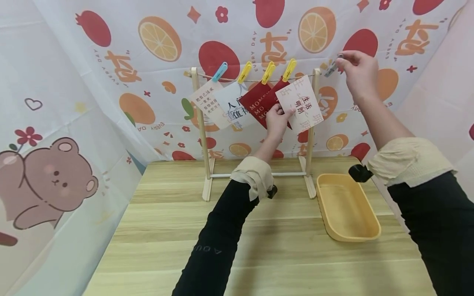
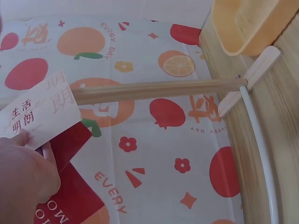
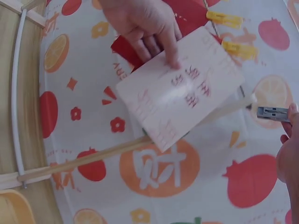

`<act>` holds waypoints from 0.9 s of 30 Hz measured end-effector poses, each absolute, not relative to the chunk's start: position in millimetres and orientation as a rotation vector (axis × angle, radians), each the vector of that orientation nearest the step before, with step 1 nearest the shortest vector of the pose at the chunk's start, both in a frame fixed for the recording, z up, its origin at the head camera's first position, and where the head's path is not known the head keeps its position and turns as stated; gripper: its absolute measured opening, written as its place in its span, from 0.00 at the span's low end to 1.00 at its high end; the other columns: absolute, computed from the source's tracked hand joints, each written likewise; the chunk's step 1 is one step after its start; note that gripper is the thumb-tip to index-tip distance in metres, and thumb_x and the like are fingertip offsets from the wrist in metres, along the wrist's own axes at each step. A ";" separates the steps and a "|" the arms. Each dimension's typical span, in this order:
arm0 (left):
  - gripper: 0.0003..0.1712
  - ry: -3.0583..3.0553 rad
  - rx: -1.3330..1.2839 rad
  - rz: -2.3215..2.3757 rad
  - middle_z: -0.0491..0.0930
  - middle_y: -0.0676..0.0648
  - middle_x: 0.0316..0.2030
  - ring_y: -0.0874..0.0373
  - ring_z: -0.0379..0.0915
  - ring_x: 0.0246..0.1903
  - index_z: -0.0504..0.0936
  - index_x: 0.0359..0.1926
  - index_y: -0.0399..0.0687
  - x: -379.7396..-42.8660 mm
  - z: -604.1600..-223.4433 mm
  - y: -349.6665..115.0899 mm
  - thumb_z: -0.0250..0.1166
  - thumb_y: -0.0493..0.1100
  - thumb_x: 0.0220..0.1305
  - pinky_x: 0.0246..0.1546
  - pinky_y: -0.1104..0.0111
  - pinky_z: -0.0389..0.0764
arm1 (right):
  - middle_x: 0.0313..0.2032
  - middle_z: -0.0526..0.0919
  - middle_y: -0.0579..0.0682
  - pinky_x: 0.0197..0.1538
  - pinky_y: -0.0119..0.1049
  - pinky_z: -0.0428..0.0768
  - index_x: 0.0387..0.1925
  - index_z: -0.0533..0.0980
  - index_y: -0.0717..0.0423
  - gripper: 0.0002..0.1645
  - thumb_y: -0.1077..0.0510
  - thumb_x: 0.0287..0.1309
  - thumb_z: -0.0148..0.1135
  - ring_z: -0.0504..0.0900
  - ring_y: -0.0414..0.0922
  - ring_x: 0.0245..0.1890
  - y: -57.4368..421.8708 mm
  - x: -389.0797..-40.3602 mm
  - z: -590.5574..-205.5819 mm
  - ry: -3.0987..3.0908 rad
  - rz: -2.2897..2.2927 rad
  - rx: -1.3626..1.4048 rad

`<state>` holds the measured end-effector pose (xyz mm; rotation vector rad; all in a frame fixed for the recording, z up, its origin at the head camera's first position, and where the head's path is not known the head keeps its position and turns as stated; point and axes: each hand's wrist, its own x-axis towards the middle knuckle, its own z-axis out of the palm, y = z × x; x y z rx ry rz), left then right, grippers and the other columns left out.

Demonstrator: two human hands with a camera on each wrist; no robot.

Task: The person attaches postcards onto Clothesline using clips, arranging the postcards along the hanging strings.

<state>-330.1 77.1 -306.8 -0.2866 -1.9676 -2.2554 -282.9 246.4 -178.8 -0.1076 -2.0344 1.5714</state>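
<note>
With thumb and fingers, my left hand (image 1: 277,123) pinches the lower left edge of a pale card (image 1: 300,105) printed with red characters. The card is tilted in front of the right end of the string, overlapping a red card (image 1: 275,92). My right hand (image 1: 361,76) pinches a grey clothespin (image 1: 334,65) to the right of the rack's right post (image 1: 315,84). In the right wrist view the grey clothespin (image 3: 273,113) points toward the post's top. Two yellow clothespins (image 1: 268,73) (image 1: 289,70) grip the red cards on the string.
A wooden rack (image 1: 201,123) stands on the table (image 1: 166,234). Farther left on its string, a blue clothespin (image 1: 220,71) and a yellow one (image 1: 244,72) hold two pale cards (image 1: 209,100). A yellow bin (image 1: 348,207) sits right of the rack. Printed cloth hangs behind.
</note>
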 end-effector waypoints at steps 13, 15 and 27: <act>0.14 -2.001 -0.279 -2.248 0.80 0.51 0.32 0.64 0.76 0.31 0.76 0.45 0.42 -331.2 -302.5 80.0 0.65 0.38 0.58 0.31 0.76 0.78 | 0.42 0.81 0.43 0.48 0.26 0.70 0.47 0.80 0.51 0.21 0.50 0.50 0.65 0.71 0.36 0.44 215.4 -302.1 -162.8 -2.145 1.493 -0.140; 0.13 -2.008 -0.276 -2.240 0.81 0.51 0.32 0.64 0.76 0.31 0.76 0.45 0.42 -330.9 -302.5 81.3 0.65 0.38 0.58 0.30 0.76 0.78 | 0.42 0.81 0.43 0.48 0.26 0.70 0.48 0.80 0.51 0.21 0.51 0.50 0.64 0.71 0.36 0.44 216.4 -303.9 -162.9 -2.154 1.489 -0.154; 0.12 -2.021 -0.253 -2.228 0.81 0.51 0.32 0.64 0.76 0.31 0.76 0.43 0.42 -333.4 -304.4 84.1 0.65 0.38 0.58 0.31 0.75 0.78 | 0.45 0.79 0.43 0.49 0.26 0.70 0.48 0.80 0.49 0.19 0.51 0.53 0.63 0.68 0.34 0.45 217.3 -312.3 -163.0 -2.237 1.450 -0.206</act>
